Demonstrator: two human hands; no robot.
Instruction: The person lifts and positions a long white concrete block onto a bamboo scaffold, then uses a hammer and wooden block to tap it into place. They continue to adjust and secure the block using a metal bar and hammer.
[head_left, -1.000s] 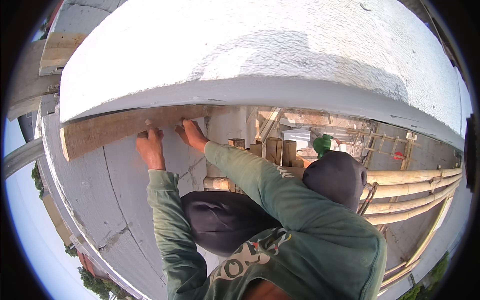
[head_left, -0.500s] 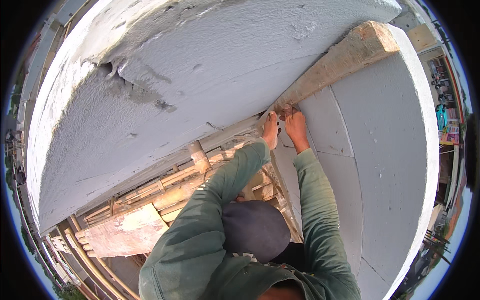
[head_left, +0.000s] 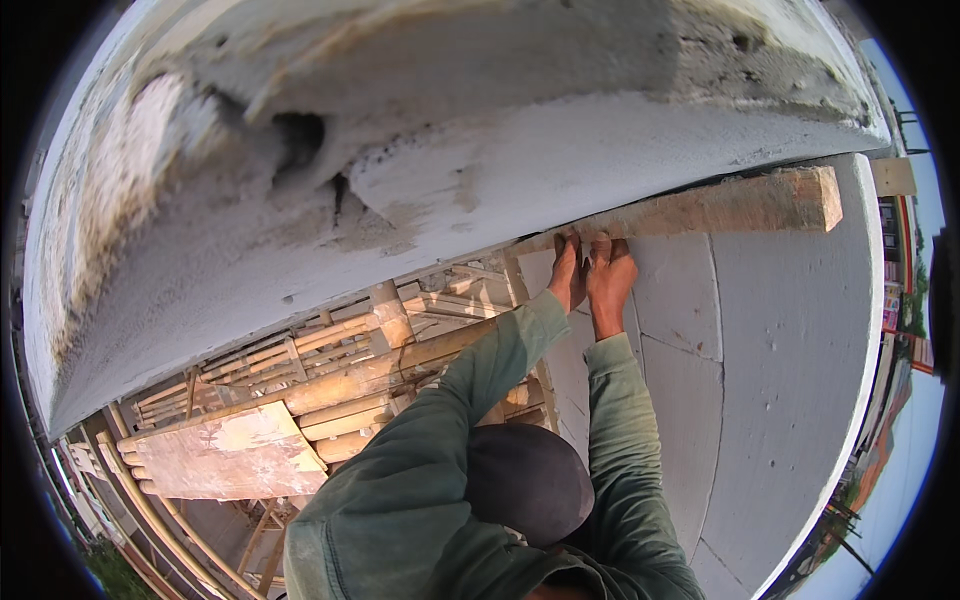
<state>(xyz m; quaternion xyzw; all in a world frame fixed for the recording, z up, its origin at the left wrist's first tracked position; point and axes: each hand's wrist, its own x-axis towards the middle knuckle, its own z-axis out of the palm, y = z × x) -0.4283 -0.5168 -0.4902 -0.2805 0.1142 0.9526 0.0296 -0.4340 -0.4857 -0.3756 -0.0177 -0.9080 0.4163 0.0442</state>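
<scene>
Both my hands are raised side by side against the lower edge of a rough wooden beam (head_left: 740, 203). My left hand (head_left: 568, 275) has its fingers pressed together, pointing up to the wood. Close beside it, my right hand (head_left: 611, 283) is closed, knuckles up, with its thumb and fingers at the beam. Whatever lies between the fingers of either hand is hidden or too small to name. The beam sits in the corner between a grey plastered slab (head_left: 440, 225) and a smooth grey block wall (head_left: 790, 330).
Bamboo scaffolding (head_left: 350, 385) runs below and to the left, with a worn board (head_left: 225, 452) laid on it. A pale upright post (head_left: 391, 313) stands beyond my left forearm. The slab's broken edge has a dark hole (head_left: 298, 140). A dark rounded shape (head_left: 530, 485) lies between my forearms.
The view has tilted, so the slab edge looms larger and the beam lies flatter and lower in the picture. Both hands remain at the beam, now closer together.
</scene>
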